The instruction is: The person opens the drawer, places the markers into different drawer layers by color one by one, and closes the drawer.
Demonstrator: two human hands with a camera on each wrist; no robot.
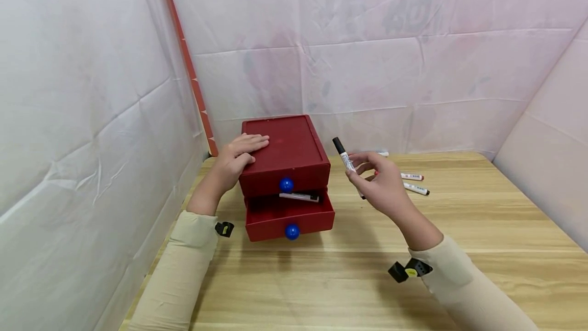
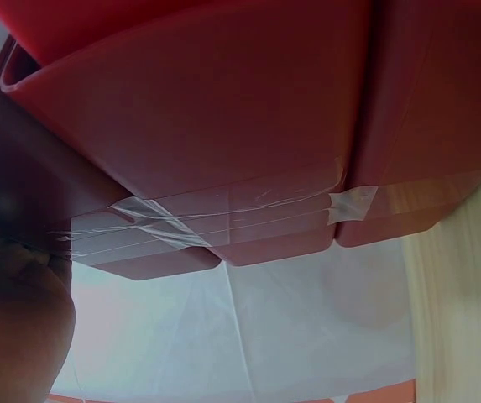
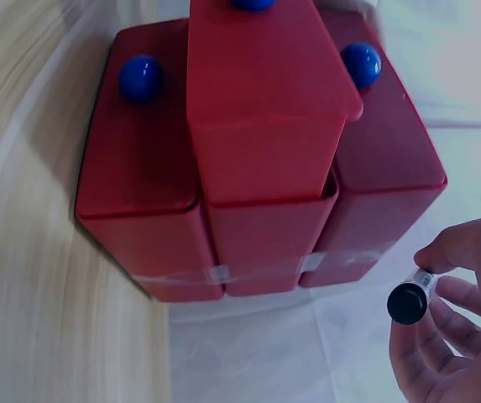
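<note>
Right hand (image 1: pixel 383 188) pinches slim black-capped marker (image 1: pixel 345 159) (smooth plastic) beside red drawer box (image 1: pixel 287 165).

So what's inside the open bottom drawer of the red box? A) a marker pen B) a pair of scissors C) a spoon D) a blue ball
A: a marker with a black cap lies across the pulled-out lower drawer of the red box, while the right hand holds another marker beside it.
</note>
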